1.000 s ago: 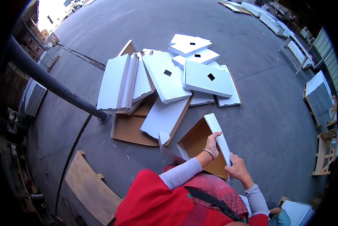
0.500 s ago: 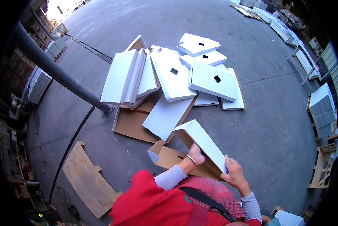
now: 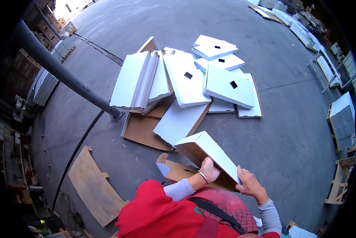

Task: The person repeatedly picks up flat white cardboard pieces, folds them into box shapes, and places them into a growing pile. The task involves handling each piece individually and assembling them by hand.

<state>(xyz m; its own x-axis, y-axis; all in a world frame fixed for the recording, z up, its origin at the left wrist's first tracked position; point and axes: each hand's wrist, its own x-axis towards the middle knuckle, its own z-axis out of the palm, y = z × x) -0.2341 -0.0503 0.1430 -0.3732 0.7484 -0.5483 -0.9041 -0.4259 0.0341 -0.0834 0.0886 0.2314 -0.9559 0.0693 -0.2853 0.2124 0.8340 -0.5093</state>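
Note:
Close to my body is a half-folded cardboard box (image 3: pixel 221 154), white outside and brown inside, tilted with its inside facing me. My left hand (image 3: pixel 209 170) is inside the fold, fingers curled against the brown inner wall; part of the fingers is hidden. My right hand (image 3: pixel 249 182) grips the box's near right end, thumb and fingers around the edge. A brown flap (image 3: pixel 178 168) with a curved white-faced end hangs open on my side of the box. Beyond lies a loose pile of similar white boxes (image 3: pixel 188 89), several with a dark square hole.
A dark metal post (image 3: pixel 66 79) rises from the floor left of the pile. A wooden board (image 3: pixel 94 186) lies at the lower left, with a black cable (image 3: pixel 80 142) running past it. Stacked white sheets (image 3: pixel 342 119) and a wooden crate frame (image 3: pixel 340 180) stand at the right.
The box's far end has swung slightly left and toward me, and my left hand has come a little nearer with it. The right hand keeps its grip. The whole view has shifted slightly.

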